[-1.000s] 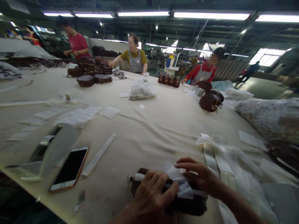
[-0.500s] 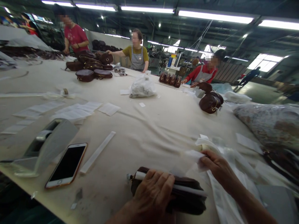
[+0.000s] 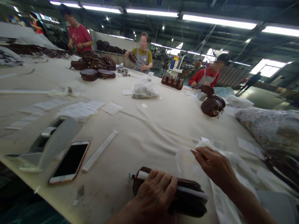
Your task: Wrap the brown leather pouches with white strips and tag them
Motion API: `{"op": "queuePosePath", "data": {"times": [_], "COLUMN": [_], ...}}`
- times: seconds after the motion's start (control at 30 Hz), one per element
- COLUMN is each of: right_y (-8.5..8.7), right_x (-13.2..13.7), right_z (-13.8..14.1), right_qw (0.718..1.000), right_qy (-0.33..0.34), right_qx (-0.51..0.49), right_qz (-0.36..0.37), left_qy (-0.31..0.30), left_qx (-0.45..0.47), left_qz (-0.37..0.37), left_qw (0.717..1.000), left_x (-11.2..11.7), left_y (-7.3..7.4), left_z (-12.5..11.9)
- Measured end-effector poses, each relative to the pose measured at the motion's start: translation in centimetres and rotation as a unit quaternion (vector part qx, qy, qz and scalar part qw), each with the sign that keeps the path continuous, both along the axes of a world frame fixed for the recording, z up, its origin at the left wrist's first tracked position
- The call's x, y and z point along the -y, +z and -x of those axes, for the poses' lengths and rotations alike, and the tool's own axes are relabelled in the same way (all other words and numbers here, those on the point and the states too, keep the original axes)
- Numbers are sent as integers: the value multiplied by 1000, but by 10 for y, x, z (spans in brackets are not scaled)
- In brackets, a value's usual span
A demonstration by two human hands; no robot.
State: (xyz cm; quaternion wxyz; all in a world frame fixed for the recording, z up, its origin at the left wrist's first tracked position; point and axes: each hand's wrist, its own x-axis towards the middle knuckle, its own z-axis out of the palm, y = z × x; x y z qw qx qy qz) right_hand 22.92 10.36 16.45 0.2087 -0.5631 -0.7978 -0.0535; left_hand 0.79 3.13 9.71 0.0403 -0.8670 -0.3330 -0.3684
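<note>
Fingers (image 3: 163,184) of left hand (image 3: 153,197) curled over brown bag (image 3: 190,203), right hand (image 3: 213,165) pinching film (image 3: 181,158)

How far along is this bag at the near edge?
Done: a white strip lies along the top edge of the brown bag. In hand: the left hand grips the bag, the right hand pinches a thin white sheet beside it. Left: the sheet is not yet on the bag.

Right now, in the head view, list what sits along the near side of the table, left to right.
Tape dispenser → phone → white strip → dark brown bag under the left hand → right hand pinching a thin white sheet → patterned plastic-wrapped bundle.
</note>
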Motion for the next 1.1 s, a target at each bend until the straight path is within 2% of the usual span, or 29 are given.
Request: {"op": "queuePosePath", "data": {"times": [0.07,0.17,0.27,0.33,0.4,0.5,0.57,0.7,0.8,0.9,1.03,1.1], "right_y": [15,35,43,42,37,30,26,18,11,1,-13,-18], "right_x": [4,20,35,38,37,32,30,26,20,14,5,1], "right_z": [11,21,23,23,22,20,18,15,17,20,25,27], "right_qw": [994,958,903,878,886,920,933,936,931,928,916,906], "right_qy": [51,160,311,378,384,353,345,349,355,369,393,399], "right_qx": [-97,-226,-264,-244,-209,-151,-102,-8,14,-10,-48,-51], "right_qz": [29,78,135,164,154,76,21,-57,-84,-47,71,130], "left_qy": [-2,5,11,18,35,58,81,108,73,35,-11,-14], "left_qx": [-3,-13,-5,10,30,67,78,71,89,60,36,32], "left_qz": [5,11,-7,-17,-39,-91,-83,-58,-38,-22,-7,-1], "left_qw": [1000,1000,1000,1000,998,992,990,990,993,997,999,999], "left_x": [1,2,1,-1,-5,-10,-10,-5,-2,-1,1,1], "left_y": [0,-4,-11,-14,-15,-12,-10,-8,-7,-2,5,4], "left_z": [0,0,-2,-3,-5,-6,-7,-7,-3,2,6,7]}}
